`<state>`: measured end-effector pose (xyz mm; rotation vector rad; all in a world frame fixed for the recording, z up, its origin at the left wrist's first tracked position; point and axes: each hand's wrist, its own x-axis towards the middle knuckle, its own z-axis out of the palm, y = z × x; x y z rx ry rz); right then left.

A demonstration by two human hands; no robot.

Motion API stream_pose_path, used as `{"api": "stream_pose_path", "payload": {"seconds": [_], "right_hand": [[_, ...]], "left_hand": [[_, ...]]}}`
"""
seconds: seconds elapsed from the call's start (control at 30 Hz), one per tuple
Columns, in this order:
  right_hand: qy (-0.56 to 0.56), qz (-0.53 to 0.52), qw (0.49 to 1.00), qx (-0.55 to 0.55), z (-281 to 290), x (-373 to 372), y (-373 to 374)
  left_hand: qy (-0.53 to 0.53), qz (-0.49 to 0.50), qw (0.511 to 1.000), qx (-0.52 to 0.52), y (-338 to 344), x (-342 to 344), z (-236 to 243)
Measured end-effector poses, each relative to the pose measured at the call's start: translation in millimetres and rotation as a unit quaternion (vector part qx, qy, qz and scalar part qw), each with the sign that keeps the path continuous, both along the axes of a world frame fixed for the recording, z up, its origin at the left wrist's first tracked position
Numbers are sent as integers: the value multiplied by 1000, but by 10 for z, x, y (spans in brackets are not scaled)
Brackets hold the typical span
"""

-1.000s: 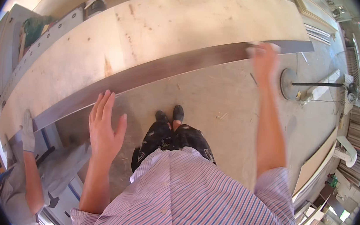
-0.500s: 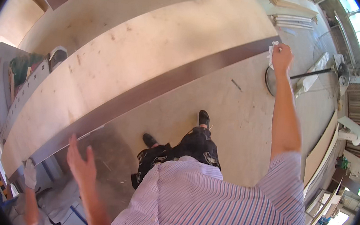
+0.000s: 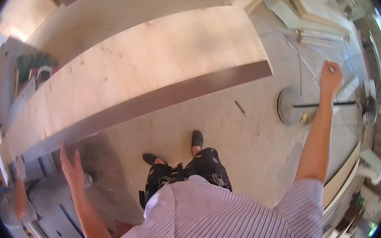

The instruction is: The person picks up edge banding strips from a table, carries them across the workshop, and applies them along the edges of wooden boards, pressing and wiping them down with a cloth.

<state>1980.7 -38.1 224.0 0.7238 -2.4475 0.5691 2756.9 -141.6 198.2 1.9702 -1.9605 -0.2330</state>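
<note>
A long pale wooden panel [image 3: 160, 55] with a brown edge face [image 3: 179, 93] stretches from the lower left to the upper middle. My left hand [image 3: 72, 171] is open by its near edge toward the left end, fingers stretched out; whether the fingertips touch it I cannot tell. Off to the right of the panel's far end, my right hand [image 3: 331, 79] is raised on a straight arm. Its fingers are closed on a crumpled white wad [image 3: 318, 71], partly hidden and blurred; paper or cloth, I cannot tell.
A co-worker's gloved hand [image 3: 20, 169] is at the panel's left end, beside grey machinery [image 3: 48, 192]. A round-based stand fan [image 3: 290, 106] lies on the floor at right. A dark strip [image 3: 240, 108] lies nearer. Stacked boards [image 3: 322, 14] are at the upper right.
My right hand has moved right, away from the panel's far corner, with the white wad in it. In view, the panel has shifted left and its far end down. My left hand stays open.
</note>
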Motion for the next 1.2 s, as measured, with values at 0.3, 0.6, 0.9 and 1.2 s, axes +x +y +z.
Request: {"api": "stream_pose_path", "payload": {"seconds": [0.3, 0.6, 0.9, 1.2], "right_hand": [[-110, 560, 821, 29, -417, 3334, -851], [-78, 693, 713, 67, -466, 6146, -1579], [-83, 883, 452, 97, -676, 8952, -1741], [-601, 666, 350, 268, -1103, 7475, -408]], "left_hand": [[64, 29, 994, -79, 327, -173, -230], [234, 331, 911, 81, 2271, 715, -1329], [288, 309, 900, 112, 2482, 1217, -915], [415, 345, 834, 116, 2891, 978, -1015]]}}
